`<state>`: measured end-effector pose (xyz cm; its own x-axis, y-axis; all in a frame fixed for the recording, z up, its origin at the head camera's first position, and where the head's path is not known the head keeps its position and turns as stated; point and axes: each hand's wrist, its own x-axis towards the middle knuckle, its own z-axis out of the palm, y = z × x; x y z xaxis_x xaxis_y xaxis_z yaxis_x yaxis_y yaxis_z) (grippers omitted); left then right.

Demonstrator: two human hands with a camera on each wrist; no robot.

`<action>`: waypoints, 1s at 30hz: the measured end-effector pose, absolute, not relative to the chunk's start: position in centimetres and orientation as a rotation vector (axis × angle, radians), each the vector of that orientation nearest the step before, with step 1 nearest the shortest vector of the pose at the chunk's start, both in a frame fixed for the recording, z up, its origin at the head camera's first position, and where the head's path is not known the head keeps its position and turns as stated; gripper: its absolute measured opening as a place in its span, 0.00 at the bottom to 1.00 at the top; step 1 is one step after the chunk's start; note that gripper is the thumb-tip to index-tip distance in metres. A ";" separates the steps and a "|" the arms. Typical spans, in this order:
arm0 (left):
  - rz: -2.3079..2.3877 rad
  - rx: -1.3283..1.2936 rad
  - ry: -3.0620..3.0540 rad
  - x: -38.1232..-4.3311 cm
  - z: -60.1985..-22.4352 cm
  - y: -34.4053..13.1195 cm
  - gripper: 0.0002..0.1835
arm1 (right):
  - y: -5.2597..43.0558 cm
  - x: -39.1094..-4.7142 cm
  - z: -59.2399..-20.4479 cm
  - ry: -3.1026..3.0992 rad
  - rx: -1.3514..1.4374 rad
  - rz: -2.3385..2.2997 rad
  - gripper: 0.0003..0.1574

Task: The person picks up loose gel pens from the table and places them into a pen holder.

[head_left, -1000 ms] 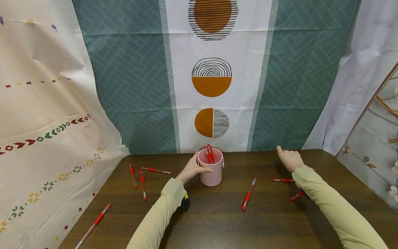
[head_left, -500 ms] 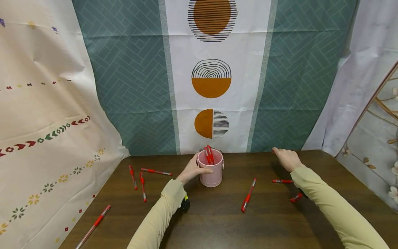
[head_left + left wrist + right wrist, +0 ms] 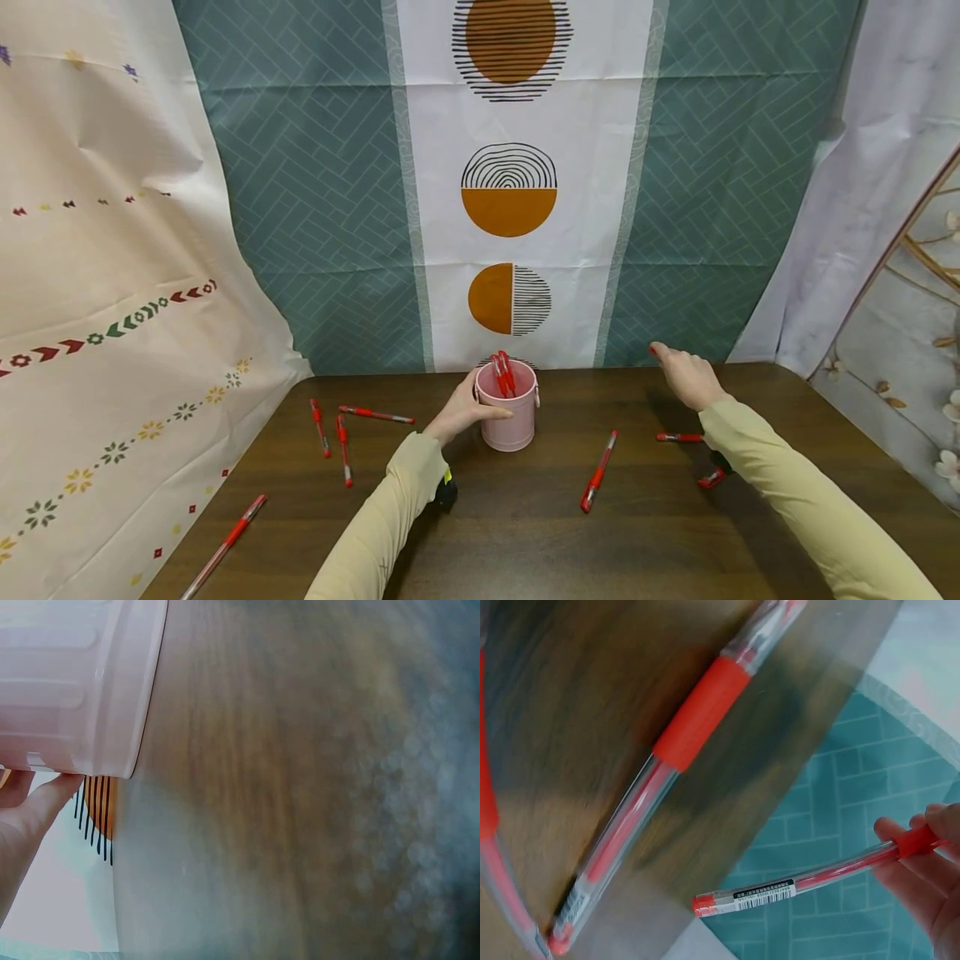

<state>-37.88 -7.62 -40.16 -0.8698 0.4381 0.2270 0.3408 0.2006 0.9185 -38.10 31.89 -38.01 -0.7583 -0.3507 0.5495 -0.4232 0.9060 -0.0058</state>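
Observation:
My left hand (image 3: 459, 412) grips a small pink bucket (image 3: 510, 427) by its side, the thumb across the front. The bucket stands upright near the table's back edge, and several red pens (image 3: 504, 377) lean inside it. In the left wrist view the bucket's wall (image 3: 67, 690) fills the top left corner, with fingers against it. My right hand (image 3: 692, 382) is raised over the back right of the table. In the right wrist view, that hand (image 3: 930, 877) pinches a clear-barrelled red gel pen (image 3: 832, 874) by its red grip; the head view hardly shows this pen.
On the brown table (image 3: 510, 533) a red pen (image 3: 600, 471) lies right of the bucket. Two more pens, one red pen (image 3: 678, 437) and another red pen (image 3: 712, 477), lie partly under the right arm. Several others lie at left, including a long pen (image 3: 225, 546). A patterned curtain (image 3: 337, 208) hangs behind.
My right hand has moved a little to the left and slightly up, holding the pen. The left hand and the bucket stay where they were.

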 end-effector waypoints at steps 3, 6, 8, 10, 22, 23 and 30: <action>1.765 0.774 2.374 -37.2 -39.5 -7.6 0.44 | 31.6 -37.8 -37.7 -2.510 0.522 0.248 0.20; 1.768 0.766 2.378 -37.8 -40.2 -7.7 0.46 | 31.3 -37.6 -37.3 -2.508 0.493 0.300 0.22; 1.761 0.750 2.384 -38.6 -40.9 -7.7 0.46 | 31.1 -37.6 -37.1 -2.491 0.491 0.322 0.22; 1.771 0.743 2.392 -38.9 -41.4 -7.7 0.47 | 31.0 -37.7 -36.9 -2.468 0.496 0.344 0.22; 1.806 0.751 2.424 -38.9 -41.6 -7.4 0.44 | 29.9 -37.7 -35.9 -2.389 0.480 0.497 0.19; 1.805 0.754 2.425 -38.9 -41.6 -7.4 0.44 | 29.9 -37.8 -35.8 -2.385 0.479 0.515 0.18; 1.822 0.752 2.415 -38.9 -41.6 -7.4 0.44 | 28.8 -37.7 -35.2 -2.402 0.469 0.689 0.18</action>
<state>-38.89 -7.41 -41.65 -0.8835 0.3878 0.2629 0.3592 0.2002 0.9115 -37.68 28.78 -35.23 -0.7633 -0.1656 0.6244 -0.4713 0.8038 -0.3631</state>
